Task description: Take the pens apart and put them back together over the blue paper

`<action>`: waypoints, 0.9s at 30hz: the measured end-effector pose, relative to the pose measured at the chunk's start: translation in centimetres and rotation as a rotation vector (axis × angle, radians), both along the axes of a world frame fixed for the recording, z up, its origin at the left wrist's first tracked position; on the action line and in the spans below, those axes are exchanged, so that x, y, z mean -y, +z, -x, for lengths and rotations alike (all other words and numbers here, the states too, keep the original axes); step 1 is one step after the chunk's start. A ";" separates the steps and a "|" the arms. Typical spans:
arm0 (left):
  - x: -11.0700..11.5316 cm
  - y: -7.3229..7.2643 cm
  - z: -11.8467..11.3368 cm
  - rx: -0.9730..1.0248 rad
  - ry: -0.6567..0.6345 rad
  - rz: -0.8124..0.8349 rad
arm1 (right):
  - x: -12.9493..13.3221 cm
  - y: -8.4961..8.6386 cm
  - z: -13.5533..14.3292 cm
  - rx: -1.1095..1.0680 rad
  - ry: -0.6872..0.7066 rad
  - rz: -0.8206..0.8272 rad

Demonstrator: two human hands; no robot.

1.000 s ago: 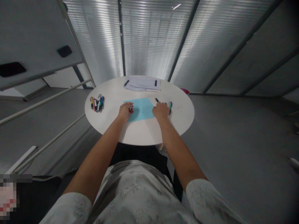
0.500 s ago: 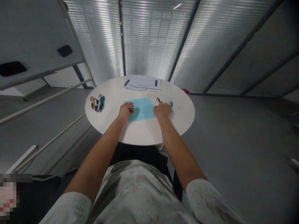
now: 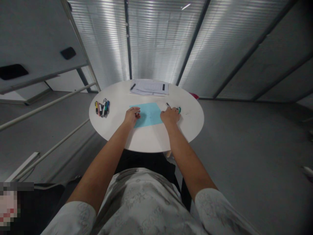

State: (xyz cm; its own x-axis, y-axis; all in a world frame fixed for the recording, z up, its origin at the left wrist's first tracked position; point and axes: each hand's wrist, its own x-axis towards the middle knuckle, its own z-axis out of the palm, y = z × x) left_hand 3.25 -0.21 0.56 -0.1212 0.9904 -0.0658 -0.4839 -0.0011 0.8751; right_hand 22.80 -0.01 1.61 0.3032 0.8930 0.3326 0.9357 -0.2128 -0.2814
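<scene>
A light blue sheet of paper (image 3: 151,114) lies on the round white table (image 3: 146,138) in front of me. My left hand (image 3: 132,116) rests at the sheet's left edge, its fingers loosely curved and apart; I see nothing clear in them. Over the right edge of the sheet, my right hand (image 3: 170,115) has its fingers bent down around a marker. The black-and-white end of this marker (image 3: 167,104) sticks out beyond the knuckles, and the rest is hidden. Just right of those fingers shows the green end of a marker (image 3: 179,110).
Several coloured markers (image 3: 102,108) lie in a cluster at the table's left. A stack of white printed papers (image 3: 149,87) is at the far edge, with a black pen (image 3: 132,86) on it. A wheeled white frame (image 3: 49,104) stands to the left.
The marker end beyond my right hand has shifted slightly right and now shows white beside the black. Both hands stay in nearly the same place.
</scene>
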 end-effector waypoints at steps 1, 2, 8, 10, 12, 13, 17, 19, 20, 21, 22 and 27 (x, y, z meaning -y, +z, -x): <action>0.0 0.0 0.0 0.000 0.001 0.003 | 0.0 0.0 0.1 0.010 0.024 -0.015; -0.1 -0.1 0.0 0.001 0.002 0.006 | 0.1 0.0 0.3 0.021 0.056 -0.031; 0.0 0.0 0.1 -0.001 -0.012 0.007 | -0.5 0.3 1.6 0.124 0.338 -0.058; -0.1 -0.1 0.1 -0.002 -0.010 0.012 | -1.3 0.4 2.2 0.159 0.398 -0.043; -0.2 -0.2 0.1 -0.001 0.001 0.025 | -2.3 0.3 2.8 0.189 0.432 -0.010; -0.2 -0.3 0.1 0.002 0.006 0.029 | -2.8 0.2 3.0 0.208 0.461 0.005; -0.4 -0.4 0.2 0.010 -0.004 0.023 | -4.2 -0.9 3.7 0.204 0.474 0.143; -0.4 -0.5 0.2 0.007 -0.011 0.012 | -4.4 -1.5 3.8 0.207 0.455 0.182; -0.4 -0.5 0.2 0.006 -0.013 0.005 | -4.3 -1.7 3.7 0.210 0.456 0.179; -0.4 -0.6 0.2 0.006 -0.012 0.000 | -4.2 -1.9 3.7 0.212 0.459 0.169; -0.4 -0.6 0.2 0.005 -0.011 -0.004 | -4.1 -2.0 3.6 0.212 0.461 0.155; -0.3 -0.5 0.2 -0.002 -0.005 0.004 | -3.8 -1.9 3.6 0.195 0.460 0.140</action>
